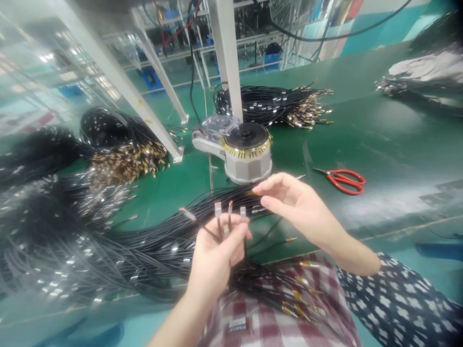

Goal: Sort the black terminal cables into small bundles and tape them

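Head view: left hand [217, 248], lower centre of frame, fingers closed on several cables [219, 226], connector ends [218, 208] upward. Right hand [302, 205], right of centre, fingers curled; grip at tips cannot be told. Cables judged light, flexible, prone to slipping; connector ends rigid. Advised hold: just below connector ends.

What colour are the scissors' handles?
The handles are red, best seen in the head view.

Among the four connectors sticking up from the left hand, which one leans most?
The leftmost connector in the picture: it slants strongly leftward, while the other three connectors stand almost upright.
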`<state>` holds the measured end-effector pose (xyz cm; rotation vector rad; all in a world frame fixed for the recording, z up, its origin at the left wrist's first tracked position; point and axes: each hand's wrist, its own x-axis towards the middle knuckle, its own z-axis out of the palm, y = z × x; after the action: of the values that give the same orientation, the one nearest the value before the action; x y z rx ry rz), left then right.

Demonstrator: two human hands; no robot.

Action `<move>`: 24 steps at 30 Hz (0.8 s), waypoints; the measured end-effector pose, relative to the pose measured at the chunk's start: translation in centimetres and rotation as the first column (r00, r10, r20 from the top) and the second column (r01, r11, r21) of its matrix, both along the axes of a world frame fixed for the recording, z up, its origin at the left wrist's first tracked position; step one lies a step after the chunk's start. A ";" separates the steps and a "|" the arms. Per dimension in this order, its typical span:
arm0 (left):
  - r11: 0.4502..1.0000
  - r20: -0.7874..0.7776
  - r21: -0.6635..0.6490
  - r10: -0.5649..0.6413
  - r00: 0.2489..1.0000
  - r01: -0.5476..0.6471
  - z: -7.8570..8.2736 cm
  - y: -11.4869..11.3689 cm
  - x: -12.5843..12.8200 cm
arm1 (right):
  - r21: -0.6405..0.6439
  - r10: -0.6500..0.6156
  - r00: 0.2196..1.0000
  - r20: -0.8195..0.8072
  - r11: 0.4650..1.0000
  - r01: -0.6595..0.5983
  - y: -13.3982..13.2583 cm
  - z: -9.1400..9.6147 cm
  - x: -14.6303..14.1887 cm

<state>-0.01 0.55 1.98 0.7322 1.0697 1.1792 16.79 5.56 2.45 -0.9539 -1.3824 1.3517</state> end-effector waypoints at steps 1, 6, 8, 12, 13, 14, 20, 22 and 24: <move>1.000 0.011 -0.002 0.000 1.000 0.000 0.0 0.1 0.0 | -0.052 0.000 0.998 -0.065 0.999 -0.003 -0.1 -0.2 0.1; 1.000 0.026 0.016 0.009 1.000 -0.009 0.0 0.1 0.1 | -0.272 0.101 0.949 -0.300 0.944 -0.187 -0.6 -0.8 0.0; 1.000 0.025 0.018 0.008 1.000 -0.009 0.0 0.0 0.1 | -0.286 0.086 0.940 -0.330 0.940 -0.186 -0.7 -1.0 -0.4; 1.000 0.027 0.025 0.015 1.000 -0.015 0.0 -0.1 0.2 | -0.299 0.034 0.935 -0.353 0.943 -0.147 -1.1 -1.0 -1.4; 0.999 0.025 0.032 0.019 1.000 -0.019 0.0 -0.1 0.2 | -0.304 0.021 0.935 -0.353 0.943 -0.136 -1.2 -1.0 -1.6; 0.999 0.025 0.041 0.024 0.999 -0.025 -0.1 -0.1 0.3 | -0.308 0.007 0.937 -0.350 0.943 -0.122 -1.3 -1.1 -1.9; 0.994 0.032 0.091 0.050 0.998 -0.053 -0.2 -0.3 0.4 | -0.299 -0.027 0.932 -0.361 0.950 -0.088 -1.7 -1.2 -2.9; 0.994 0.040 0.091 0.055 0.998 -0.058 -0.2 -0.3 0.4 | -0.298 -0.053 0.933 -0.356 0.953 -0.059 -1.8 -1.3 -3.0; 0.994 0.045 0.088 0.055 0.997 -0.059 -0.2 -0.4 0.5 | -0.289 -0.076 0.936 -0.343 0.957 -0.028 -1.8 -1.4 -3.1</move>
<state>0.45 0.20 1.81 0.7463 1.0133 1.2928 13.67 3.72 1.10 -0.8598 -0.9145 1.6460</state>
